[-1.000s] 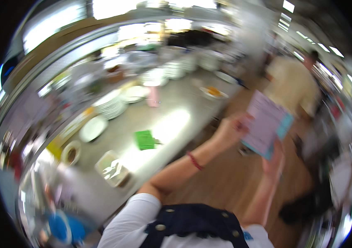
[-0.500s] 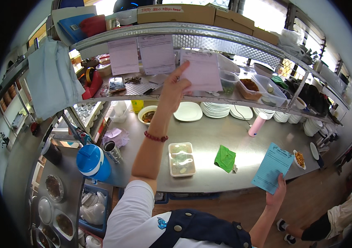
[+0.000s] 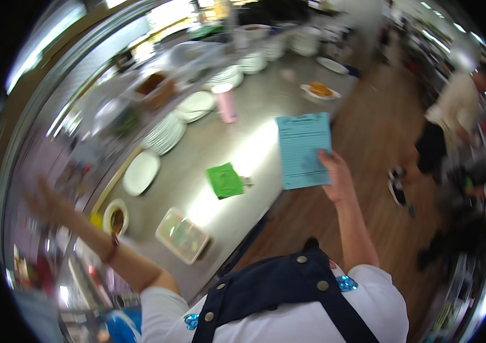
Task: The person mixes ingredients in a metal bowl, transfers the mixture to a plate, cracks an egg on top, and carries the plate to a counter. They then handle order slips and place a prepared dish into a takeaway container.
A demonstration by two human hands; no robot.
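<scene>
On the right, my right hand (image 3: 339, 178) is closed on the lower right edge of a light blue printed paper slip (image 3: 304, 150). The slip is upright, thumb across its front. My left arm reaches far left, wearing a dark red bead bracelet. My left hand (image 3: 47, 203) is smeared by motion, its fingers seeming stretched apart, near the blurred pinkish papers (image 3: 29, 143) at the shelf. Nothing shows in it. Between my arms, a lidded clear plastic container (image 3: 182, 235) and a folded green cloth (image 3: 225, 180) lie on the steel counter (image 3: 257, 166).
Stacked white plates (image 3: 165, 134), a pink bottle (image 3: 225, 104) and a bowl of dark food (image 3: 117, 218) line the counter's shelf side. A dish of orange food (image 3: 320, 90) sits by the far end. Another person (image 3: 454, 106) stands on the wooden floor at right.
My view has swung right. My left hand has come off the hanging pink sheet, and my right hand still holds the blue slip, now more upright.
</scene>
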